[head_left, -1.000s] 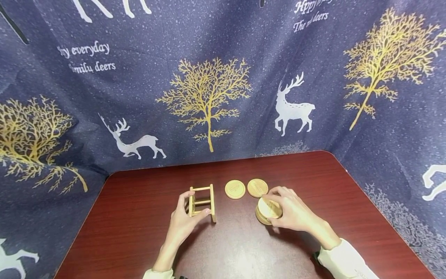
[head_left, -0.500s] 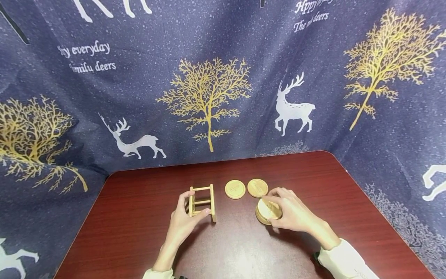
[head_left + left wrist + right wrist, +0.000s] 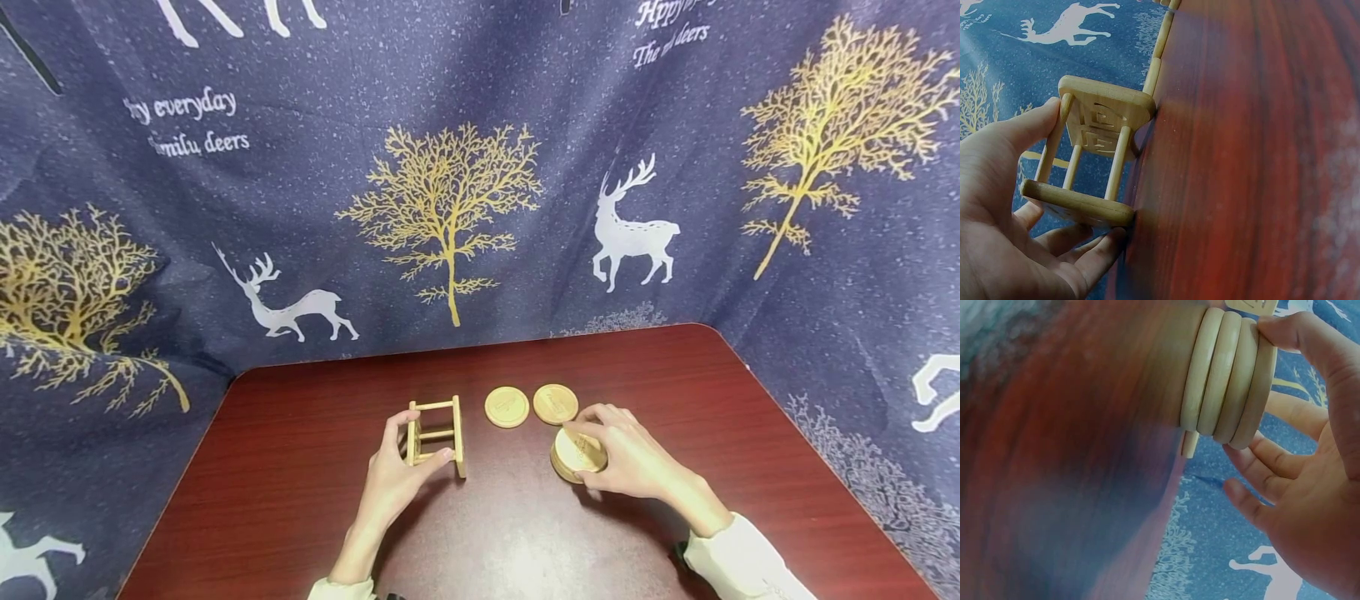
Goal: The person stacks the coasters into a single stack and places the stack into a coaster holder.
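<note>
My left hand (image 3: 393, 471) holds a small wooden coaster rack (image 3: 458, 442) on the table, with the thumb and fingers at its near and left sides. In the left wrist view, two carved end panels joined by round rods make up the rack (image 3: 1110, 106); no coaster sits between them. To the right, my right hand (image 3: 630, 450) is at a stack of round wooden coasters (image 3: 579, 454). The right wrist view shows several coasters in the stack, with thumb and fingers around the edge of the top coaster (image 3: 1259, 394), which still lies against those below.
Two more round coasters lie flat behind the stack, a left one (image 3: 507, 407) and a right one (image 3: 555, 404). All stand on a dark red wooden table (image 3: 300, 433). A blue cloth (image 3: 495, 250) printed with deer and trees hangs beyond the table's back edge.
</note>
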